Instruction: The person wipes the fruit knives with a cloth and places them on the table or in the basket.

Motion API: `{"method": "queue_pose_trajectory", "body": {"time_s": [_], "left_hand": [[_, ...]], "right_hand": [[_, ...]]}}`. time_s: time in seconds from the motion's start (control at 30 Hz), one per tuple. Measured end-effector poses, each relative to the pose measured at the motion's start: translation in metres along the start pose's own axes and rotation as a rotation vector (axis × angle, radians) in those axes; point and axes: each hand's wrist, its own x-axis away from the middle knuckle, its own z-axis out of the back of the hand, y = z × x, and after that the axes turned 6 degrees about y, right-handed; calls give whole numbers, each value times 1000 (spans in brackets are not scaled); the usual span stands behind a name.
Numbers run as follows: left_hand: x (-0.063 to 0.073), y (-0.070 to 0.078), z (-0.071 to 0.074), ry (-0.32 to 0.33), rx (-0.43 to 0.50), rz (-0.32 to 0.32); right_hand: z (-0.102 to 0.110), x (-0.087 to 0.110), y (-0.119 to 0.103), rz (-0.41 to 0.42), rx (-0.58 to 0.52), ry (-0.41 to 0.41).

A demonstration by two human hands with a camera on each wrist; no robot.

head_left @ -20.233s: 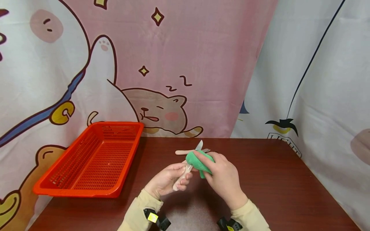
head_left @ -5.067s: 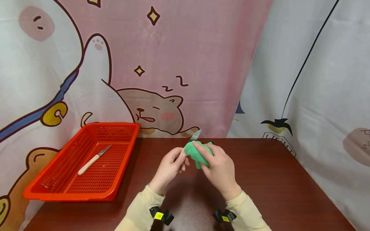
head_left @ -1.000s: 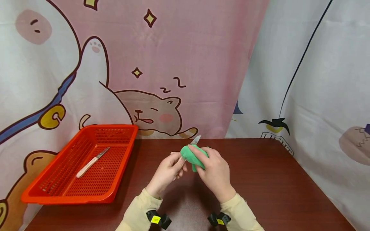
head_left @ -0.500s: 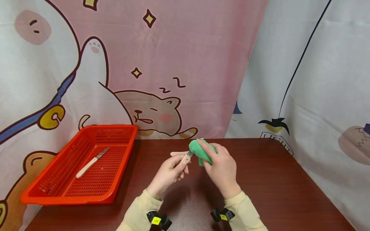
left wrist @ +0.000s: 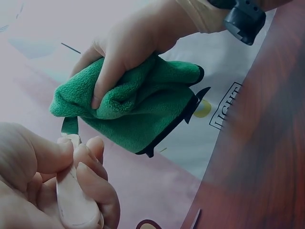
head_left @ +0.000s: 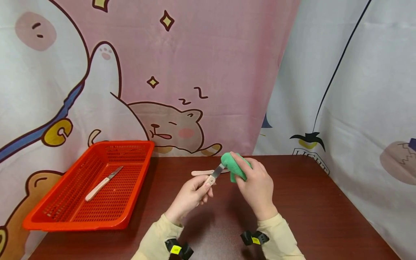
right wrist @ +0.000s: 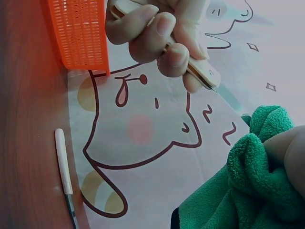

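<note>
In the head view my left hand (head_left: 190, 196) grips the pale handle of a knife (head_left: 211, 180), its blade slanting up and to the right. A green cloth (head_left: 231, 165) is held by my right hand (head_left: 256, 187), folded over the far part of the blade. Bare metal shows between handle and cloth; the tip is hidden. The left wrist view shows thumb and fingers curled round the handle (left wrist: 76, 205), and dark edging on the towel-like cloth (left wrist: 128, 105). Behind the hands, a second knife (head_left: 201, 173) lies on the table, its blade partly covered from view.
To the left stands a red plastic basket (head_left: 128, 213) with perforated sides. Inside it lies another pale-handled knife (head_left: 102, 185). The brown table (head_left: 312, 209) ends at a printed curtain (head_left: 227, 72) along the back.
Compared with 20 seconds ago, a knife now lies in the basket. Within the last second the right hand and cloth have slid up and right along the blade, away from the handle.
</note>
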Motion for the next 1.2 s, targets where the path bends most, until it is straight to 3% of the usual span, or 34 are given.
{"method": "queue_pose_trajectory", "body": {"time_s": [0.43,0.6,0.93,1.2], "left_hand": [[-1,2,2,-16,35,11],[-1,4,4,10,44,32],[-4,1,9,63,74,24],[-3,2,9,85,80,36]], "right_hand": [[14,-6,10,-67,4,44],[21,-8,9,-78,-5,56],[26,-12,-6,-27,-65,90],[18,-7,-17,26,-75,19]]}}
